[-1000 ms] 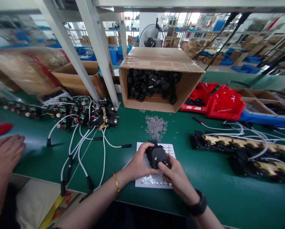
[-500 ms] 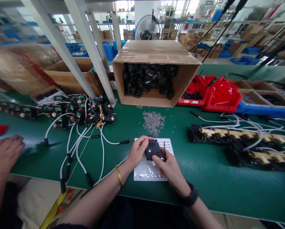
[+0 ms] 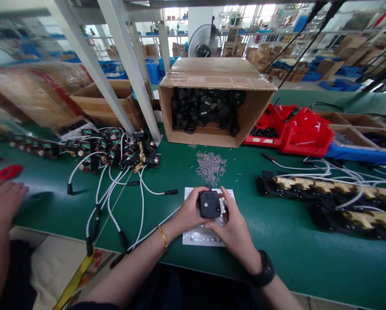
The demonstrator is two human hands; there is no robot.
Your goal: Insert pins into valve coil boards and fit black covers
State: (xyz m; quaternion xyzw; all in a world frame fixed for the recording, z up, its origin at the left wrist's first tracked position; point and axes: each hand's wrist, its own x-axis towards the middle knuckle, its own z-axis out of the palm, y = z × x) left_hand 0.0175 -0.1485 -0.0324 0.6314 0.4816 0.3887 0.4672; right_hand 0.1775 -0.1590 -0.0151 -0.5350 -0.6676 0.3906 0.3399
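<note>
A squarish black plastic cover [image 3: 210, 205] with a small round silver spot on its face is held over a white sheet. My left hand [image 3: 192, 207] is closed on the cover's left side, with the thumb along its upper edge. My right hand [image 3: 233, 224] is at the cover's right and lower side, thumb and forefinger spread apart around it. Whether the thumb touches the cover's lower edge is hard to see. Something slim and dark shows by the right fingers, too small to make out. The white sheet [image 3: 193, 238] beneath carries rows of small round silver pieces.
Behind the sheet lies a pile of small metal pins [image 3: 210, 167]. A carton [image 3: 202, 138] holds black parts. Red bins [image 3: 306, 144] and brass valve assemblies [image 3: 322, 186] stand right. Cabled circuit-board units [image 3: 115, 150] lie left. Another person's hand [image 3: 5, 200] is at far left.
My right thumb has come off the cover's face and the right fingers have spread. The cover has turned to sit squarer. The other person's hand has shifted left. The view has moved slightly.
</note>
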